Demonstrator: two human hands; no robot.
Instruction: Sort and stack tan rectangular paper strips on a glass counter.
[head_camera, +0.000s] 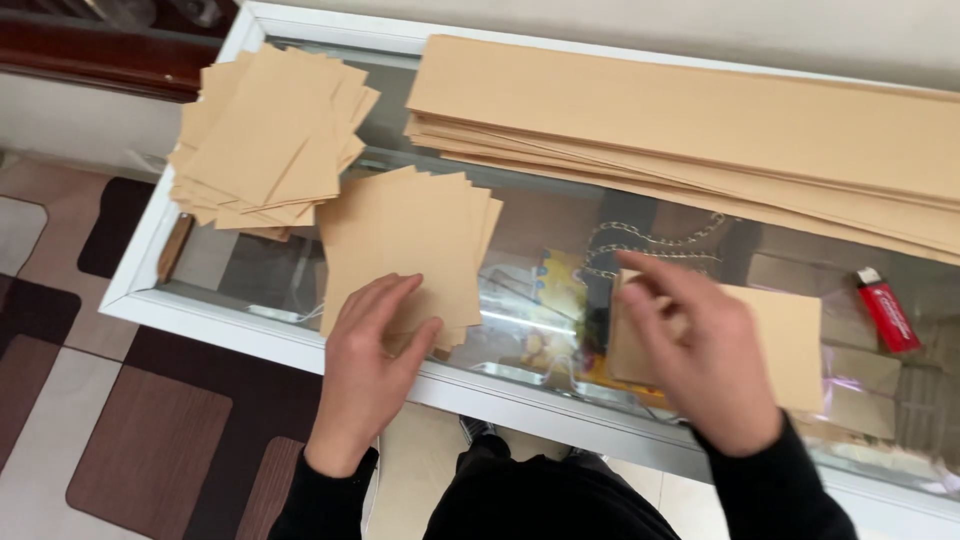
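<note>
Both our hands rest on brown paper on the glass tabletop (250, 325): our left hand (368, 365) lies flat, fingers together and extended, pressing on the near edge of a small stack of tan paper sheets (405, 235), while our right hand (700, 365) covers another tan paper piece (790, 345), fingers loosely curled on its left part, the index finger stretched out; we cannot tell whether it pinches the sheet or only presses it. The small stack sits near the front of the tabletop, left of centre, its sheets fanned slightly. Behind it to the left lies a second, messier pile of cut paper squares (265, 135), and along the far edge stretches a long stack of uncut brown paper strips (700, 125). Just right of our right hand lies a red lighter (887, 310). Under the glass we see a metal chain (650, 245) and some yellow packaging (560, 275). Brown patterned floor tiles (120, 440) show at left.
</note>
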